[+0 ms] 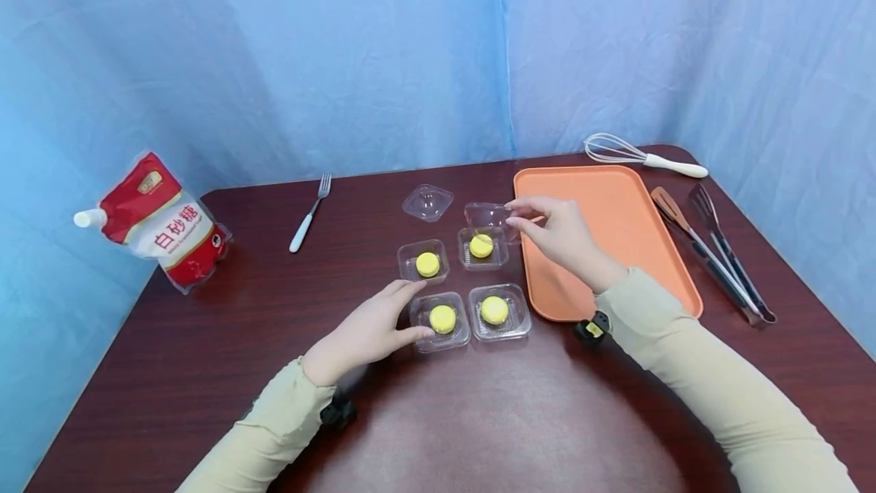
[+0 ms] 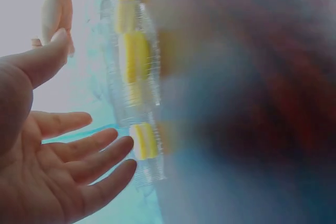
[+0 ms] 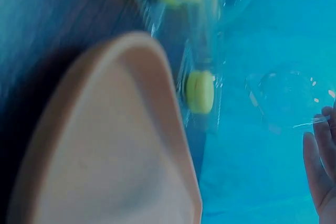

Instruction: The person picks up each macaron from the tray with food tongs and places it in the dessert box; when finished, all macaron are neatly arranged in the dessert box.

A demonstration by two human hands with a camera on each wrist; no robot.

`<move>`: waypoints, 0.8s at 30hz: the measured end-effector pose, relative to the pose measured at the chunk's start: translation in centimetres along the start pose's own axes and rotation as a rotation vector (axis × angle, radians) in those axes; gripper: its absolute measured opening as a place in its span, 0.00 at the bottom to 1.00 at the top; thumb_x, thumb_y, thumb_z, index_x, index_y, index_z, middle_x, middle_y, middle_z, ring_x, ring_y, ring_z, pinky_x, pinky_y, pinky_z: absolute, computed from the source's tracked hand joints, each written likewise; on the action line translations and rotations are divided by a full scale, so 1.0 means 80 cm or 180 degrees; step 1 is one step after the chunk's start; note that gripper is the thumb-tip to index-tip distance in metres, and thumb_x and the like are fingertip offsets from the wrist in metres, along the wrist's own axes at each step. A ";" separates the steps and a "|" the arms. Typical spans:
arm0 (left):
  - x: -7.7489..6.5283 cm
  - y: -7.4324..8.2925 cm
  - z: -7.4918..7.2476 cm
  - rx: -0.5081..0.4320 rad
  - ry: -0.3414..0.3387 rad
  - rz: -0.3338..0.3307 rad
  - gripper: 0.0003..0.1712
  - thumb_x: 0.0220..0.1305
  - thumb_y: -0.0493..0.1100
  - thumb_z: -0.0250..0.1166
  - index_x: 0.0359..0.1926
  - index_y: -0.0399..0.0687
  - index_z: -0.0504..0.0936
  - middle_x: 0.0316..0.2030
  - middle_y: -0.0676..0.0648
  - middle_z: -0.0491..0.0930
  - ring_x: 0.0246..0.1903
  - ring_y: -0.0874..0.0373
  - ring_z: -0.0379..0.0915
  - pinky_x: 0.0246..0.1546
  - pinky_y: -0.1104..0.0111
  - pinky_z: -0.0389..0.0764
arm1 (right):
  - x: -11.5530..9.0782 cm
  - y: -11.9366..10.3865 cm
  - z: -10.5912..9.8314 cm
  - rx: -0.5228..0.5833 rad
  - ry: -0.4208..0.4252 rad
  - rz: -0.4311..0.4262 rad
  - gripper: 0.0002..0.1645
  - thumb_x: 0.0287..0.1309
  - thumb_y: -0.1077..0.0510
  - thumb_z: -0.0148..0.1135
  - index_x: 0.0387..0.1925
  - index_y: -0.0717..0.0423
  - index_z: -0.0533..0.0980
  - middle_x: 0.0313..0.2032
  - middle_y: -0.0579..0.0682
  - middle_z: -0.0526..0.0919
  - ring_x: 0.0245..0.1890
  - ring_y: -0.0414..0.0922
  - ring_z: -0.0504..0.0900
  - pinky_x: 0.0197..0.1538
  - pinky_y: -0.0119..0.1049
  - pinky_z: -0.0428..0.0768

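Several clear square plastic boxes stand grouped mid-table, each with a yellow macaron (image 1: 494,310) inside. My right hand (image 1: 557,230) pinches a clear plastic lid (image 1: 487,213) by its edge, tilted above the far right box (image 1: 498,262); the right wrist view shows this domed lid (image 3: 289,98) held up apart from the box. My left hand (image 1: 366,329), fingers spread and relaxed, hovers by the near left box (image 1: 457,339). In the left wrist view the left palm (image 2: 47,182) holds nothing; whether a fingertip touches a box is unclear.
Another clear lid (image 1: 428,202) lies behind the boxes. An orange tray (image 1: 616,227) sits right of them, with a whisk (image 1: 674,166) behind and long-handled utensils (image 1: 728,268) beyond. Leftward are a fork (image 1: 309,217) and a red-and-white sugar pouch (image 1: 171,230). Blue curtains hang around the table.
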State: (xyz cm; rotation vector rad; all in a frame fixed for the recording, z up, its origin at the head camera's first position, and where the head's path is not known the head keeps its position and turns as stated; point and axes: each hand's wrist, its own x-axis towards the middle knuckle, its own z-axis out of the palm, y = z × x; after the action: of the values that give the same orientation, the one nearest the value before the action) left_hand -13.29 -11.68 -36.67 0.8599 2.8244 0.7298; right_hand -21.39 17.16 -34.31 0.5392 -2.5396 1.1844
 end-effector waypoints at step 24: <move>0.069 0.013 -0.013 0.0533 0.1331 0.1208 0.39 0.47 0.42 0.75 0.63 0.47 0.72 0.65 0.37 0.63 0.64 0.44 0.60 0.64 0.55 0.64 | -0.003 -0.017 0.018 0.1694 -0.0696 0.0841 0.17 0.62 0.67 0.56 0.50 0.75 0.73 0.28 0.42 0.83 0.30 0.36 0.83 0.36 0.32 0.83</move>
State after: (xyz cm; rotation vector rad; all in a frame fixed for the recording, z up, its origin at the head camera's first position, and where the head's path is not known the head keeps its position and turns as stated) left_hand -17.61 -8.35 -35.07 1.4542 3.1567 0.8041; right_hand -20.66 15.30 -34.36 0.4743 -2.5145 2.0246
